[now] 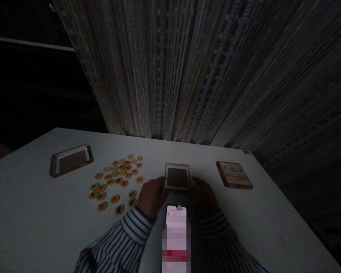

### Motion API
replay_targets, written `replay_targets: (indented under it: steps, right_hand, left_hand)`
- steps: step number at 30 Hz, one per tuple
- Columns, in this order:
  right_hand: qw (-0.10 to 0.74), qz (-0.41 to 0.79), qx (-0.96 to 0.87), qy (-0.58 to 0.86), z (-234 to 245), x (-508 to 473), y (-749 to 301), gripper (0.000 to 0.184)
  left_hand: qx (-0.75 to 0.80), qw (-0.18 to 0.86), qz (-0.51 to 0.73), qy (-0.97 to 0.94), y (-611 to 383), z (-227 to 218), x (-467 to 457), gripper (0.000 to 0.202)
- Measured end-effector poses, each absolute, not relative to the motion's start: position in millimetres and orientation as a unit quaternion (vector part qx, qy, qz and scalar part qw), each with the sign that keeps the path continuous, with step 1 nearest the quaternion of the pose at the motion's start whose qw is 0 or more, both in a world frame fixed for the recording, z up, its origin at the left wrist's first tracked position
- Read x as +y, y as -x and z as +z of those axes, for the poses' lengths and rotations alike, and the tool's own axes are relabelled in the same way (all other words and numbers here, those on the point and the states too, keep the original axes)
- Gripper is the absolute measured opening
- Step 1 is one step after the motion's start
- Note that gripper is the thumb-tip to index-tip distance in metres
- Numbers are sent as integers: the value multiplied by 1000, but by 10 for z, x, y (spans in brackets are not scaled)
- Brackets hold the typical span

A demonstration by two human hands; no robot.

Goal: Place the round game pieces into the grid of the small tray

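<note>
Near the middle of the tabletop [31,220], a little closer to the far edge than to the near one, the open box [177,177] lay flat with its dark inside facing up. It looked almost square. If it had a long side, it ran from the near edge toward the far edge, with its walls roughly square to both.

The box sat between the two hands and just beyond them, so each hand came at it from the near side. The left hand [152,197] was the closer one. Its fingers were curled and pressed against the box's left wall, pinching that side. The right hand [206,197] had its fingertips at the box's right near corner, touching or just beside it. In the dim light I could not tell whether those fingers gripped the wall or only rested there.

Both wrists wore striped sleeves [130,231]. Between the forearms, toward the near edge, a bright blurred object [176,220] stood apart from the box.

A scatter of round wooden discs [116,182] lay left of the left hand, near it but not touching. Beyond them, toward the far left corner, was a shallow tray [71,160]. A printed flat box [234,174] lay well apart to the right, toward the far right corner.
</note>
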State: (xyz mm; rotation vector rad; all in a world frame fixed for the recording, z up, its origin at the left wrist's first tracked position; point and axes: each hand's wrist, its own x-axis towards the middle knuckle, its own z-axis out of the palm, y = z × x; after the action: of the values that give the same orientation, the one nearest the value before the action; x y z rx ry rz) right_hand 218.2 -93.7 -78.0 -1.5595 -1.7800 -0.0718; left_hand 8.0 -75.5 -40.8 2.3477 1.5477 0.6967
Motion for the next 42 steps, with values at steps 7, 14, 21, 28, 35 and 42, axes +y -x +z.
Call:
replay_targets:
  steps: [7, 14, 21, 28, 35, 42]
  right_hand:
    - [426, -38, -676, 600, -643, -963, -2162, 31]
    - [454, -57, -678, 575, -589, -979, -2181, 20]
    - [473, -42, -670, 571, -643, -959, -2175, 21]
    - [500, -23, -659, 562, -581, -994, -2123, 21]
    - [496, 11, -662, 562, -466, -1024, -2072, 21]
    - [470, 27, -706, 529, -220, -1022, -1951, 20]
  left_hand:
    - [503, 71, 351, -786, -34, -493, -761, 31]
    - [469, 63, 435, -766, 12, -349, -891, 22]
    - [481, 50, 423, -766, 149, -358, -1038, 23]
    - [483, 13, 439, -758, 328, -459, -1120, 26]
    - [469, 26, 446, -762, 393, -403, -1188, 23]
    - [486, 22, 430, -760, 461, -462, -1138, 30]
